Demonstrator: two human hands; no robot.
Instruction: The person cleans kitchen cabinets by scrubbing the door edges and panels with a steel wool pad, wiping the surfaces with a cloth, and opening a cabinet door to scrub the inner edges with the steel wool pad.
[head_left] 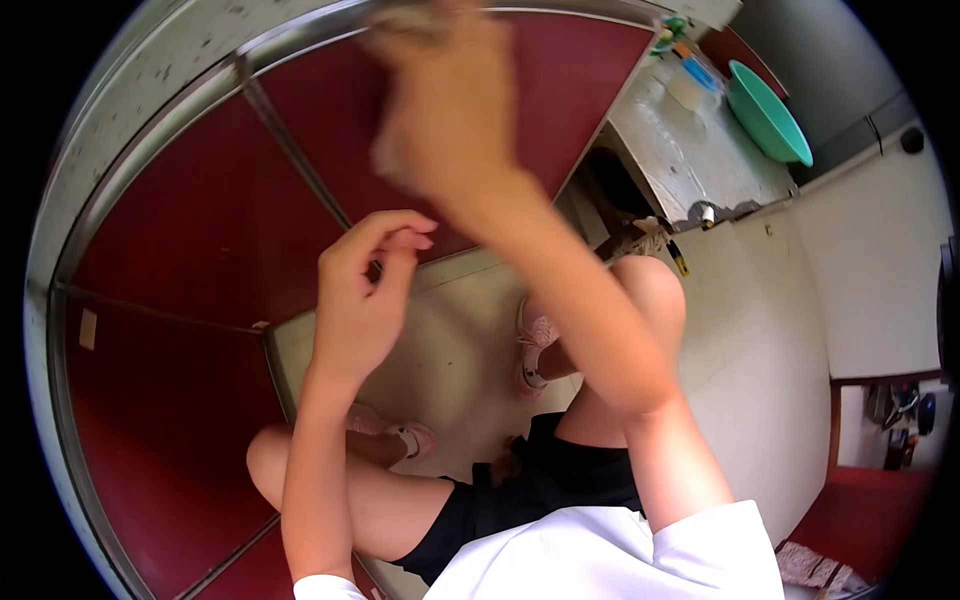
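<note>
My right hand point(450, 110) is raised in front of a dark red panel point(570, 90), near the metal edge at the top. It is blurred by motion. A greyish, cloth-like thing point(400, 165) shows at its left side, and a blurred patch of similar colour is at its fingers; how the fingers hold it is unclear. Lower and to the left, my left hand point(362, 290) hangs in the air before the red panels, fingers curled with the tips close to the thumb. Nothing shows in it, and it touches no panel.
A green basin point(768, 115) and a blue-lidded container point(692, 85) stand on a grey surface point(690, 170) at the upper right. My bent knees and pink shoes are below, over the pale floor point(450, 330). A white door-like panel point(870, 280) is at the right.
</note>
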